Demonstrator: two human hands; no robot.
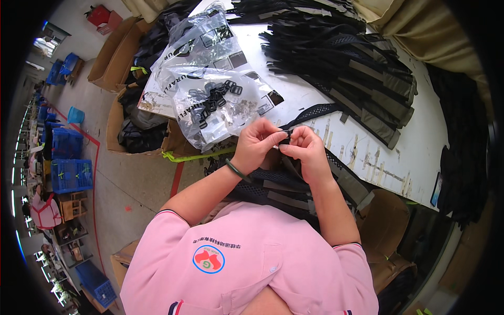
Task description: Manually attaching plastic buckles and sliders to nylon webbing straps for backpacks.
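Note:
My left hand [258, 143] and my right hand [306, 148] meet at the table's near edge, fingers closed in a pinch. Between the fingertips sits a small black slide buckle [285, 137], with what looks like a strap end at it; the fingers cover most of both. A black mesh strap [315, 111] runs over the table just behind my hands. Black and grey strap pieces [278, 191] hang below them, against my lap. More black slide buckles [212, 100] lie in a loose pile on a clear plastic bag [236, 113], beyond my left hand.
A large heap of black and grey straps [357, 68] covers the far right of the white table [378, 163]. Cardboard boxes [114, 126] with dark material stand at the left. Another cardboard box [386, 220] is low on the right. Blue crates [72, 175] line the floor farther left.

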